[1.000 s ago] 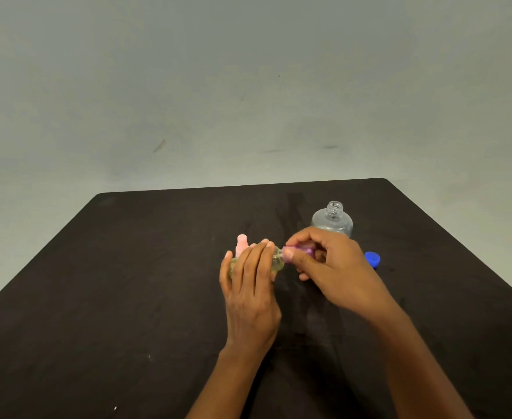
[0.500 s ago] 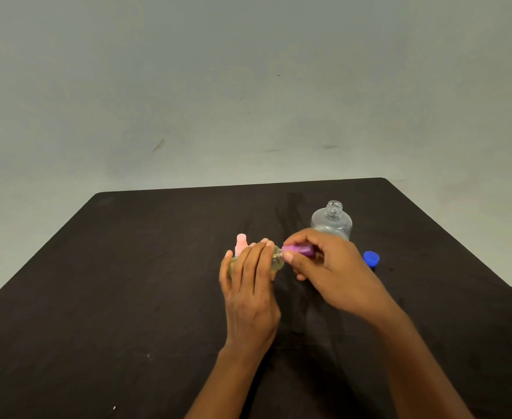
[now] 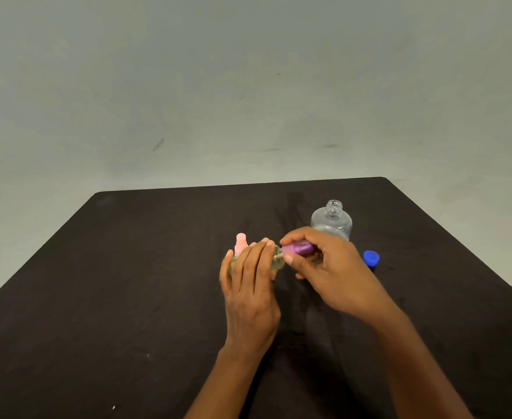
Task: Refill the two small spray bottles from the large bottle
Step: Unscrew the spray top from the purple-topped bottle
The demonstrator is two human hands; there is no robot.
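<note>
left hand (image 3: 250,293) curled, right hand (image 3: 331,275) pinching (forearms bare)

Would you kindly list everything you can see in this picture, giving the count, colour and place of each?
table: one, black, fills the lower view.
wall: one, grey-green, behind the table.
large bottle: one, clear, uncapped, upright right of centre.
blue cap: one, blue, on the table, right of and nearer than the large bottle.
pink-topped spray bottle: one, pink top, upright left of centre, body mostly hidden.
held spray bottle: one, clear with yellowish liquid, tipped sideways at centre.
purple spray top: one, purple, at the held spray bottle's neck.
left hand: one, grips the held spray bottle.
right hand: one, pinches the purple spray top.
</note>
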